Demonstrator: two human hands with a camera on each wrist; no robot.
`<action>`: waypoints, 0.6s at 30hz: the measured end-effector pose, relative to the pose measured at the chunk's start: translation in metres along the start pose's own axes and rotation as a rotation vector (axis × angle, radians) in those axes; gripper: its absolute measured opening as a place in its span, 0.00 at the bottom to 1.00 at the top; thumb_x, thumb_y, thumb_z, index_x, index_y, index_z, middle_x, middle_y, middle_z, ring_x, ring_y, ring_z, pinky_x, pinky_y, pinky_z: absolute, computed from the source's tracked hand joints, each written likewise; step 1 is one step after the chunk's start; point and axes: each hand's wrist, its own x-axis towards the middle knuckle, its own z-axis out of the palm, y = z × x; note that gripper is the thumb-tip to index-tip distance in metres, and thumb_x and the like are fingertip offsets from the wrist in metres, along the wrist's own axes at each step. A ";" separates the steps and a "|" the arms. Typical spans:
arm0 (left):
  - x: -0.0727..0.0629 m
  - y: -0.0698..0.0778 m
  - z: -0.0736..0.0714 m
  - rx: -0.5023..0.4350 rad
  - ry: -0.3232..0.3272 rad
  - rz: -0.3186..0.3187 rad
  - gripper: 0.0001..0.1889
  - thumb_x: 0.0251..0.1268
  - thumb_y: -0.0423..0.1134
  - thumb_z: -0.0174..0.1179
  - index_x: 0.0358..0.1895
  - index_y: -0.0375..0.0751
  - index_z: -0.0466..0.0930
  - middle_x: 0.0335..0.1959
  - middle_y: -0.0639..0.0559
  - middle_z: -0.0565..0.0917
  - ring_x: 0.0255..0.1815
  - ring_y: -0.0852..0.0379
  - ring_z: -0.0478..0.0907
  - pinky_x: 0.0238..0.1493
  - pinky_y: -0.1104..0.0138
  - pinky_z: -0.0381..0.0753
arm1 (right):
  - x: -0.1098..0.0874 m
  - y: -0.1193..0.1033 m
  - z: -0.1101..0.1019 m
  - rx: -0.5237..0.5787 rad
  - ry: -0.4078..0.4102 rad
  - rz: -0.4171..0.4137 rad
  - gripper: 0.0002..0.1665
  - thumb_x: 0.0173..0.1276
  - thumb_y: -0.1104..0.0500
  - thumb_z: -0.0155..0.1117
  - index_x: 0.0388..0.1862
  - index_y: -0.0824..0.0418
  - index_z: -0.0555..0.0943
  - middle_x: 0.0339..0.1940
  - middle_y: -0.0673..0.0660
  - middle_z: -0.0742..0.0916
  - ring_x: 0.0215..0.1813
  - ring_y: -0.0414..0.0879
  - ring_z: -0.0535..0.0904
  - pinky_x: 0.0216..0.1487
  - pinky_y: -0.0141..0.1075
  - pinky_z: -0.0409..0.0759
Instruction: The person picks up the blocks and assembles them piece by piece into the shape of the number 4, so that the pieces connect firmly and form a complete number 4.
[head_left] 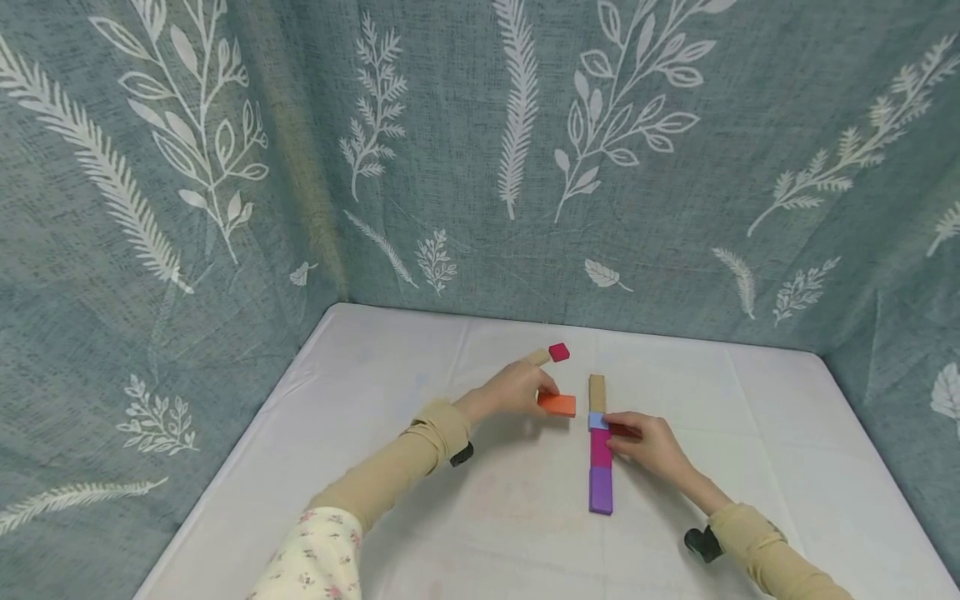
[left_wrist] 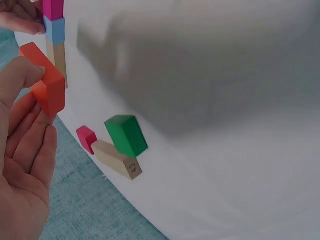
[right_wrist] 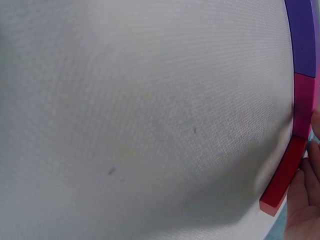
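Observation:
My left hand [head_left: 517,388] pinches an orange block [head_left: 557,406] between thumb and fingers, just left of a straight row of blocks. From far to near, that row has a plain wood block [head_left: 597,392], a light blue block [head_left: 597,421], a magenta block [head_left: 601,450] and a purple block [head_left: 601,490]. At the row's right side my right hand [head_left: 654,446] grips a red block [right_wrist: 282,175], thumb on the near side and fingers on the far side. The red block's end meets the row beside the blue and magenta blocks, and the hand partly covers it in the head view.
Beyond my left hand lie a small crimson block [head_left: 558,352], another wood block [left_wrist: 116,159] and a green block [left_wrist: 126,136], which the hand hides in the head view. A white cloth [head_left: 450,533] covers the table; a patterned blue-grey curtain [head_left: 465,167] hangs behind it.

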 end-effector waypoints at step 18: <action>0.011 0.008 0.019 0.032 -0.094 -0.066 0.16 0.50 0.38 0.69 0.45 0.42 0.86 0.40 0.55 0.88 0.35 0.65 0.76 0.42 0.76 0.73 | -0.002 -0.001 0.001 0.007 0.010 -0.002 0.22 0.57 0.67 0.69 0.52 0.68 0.81 0.50 0.64 0.85 0.54 0.59 0.81 0.52 0.46 0.80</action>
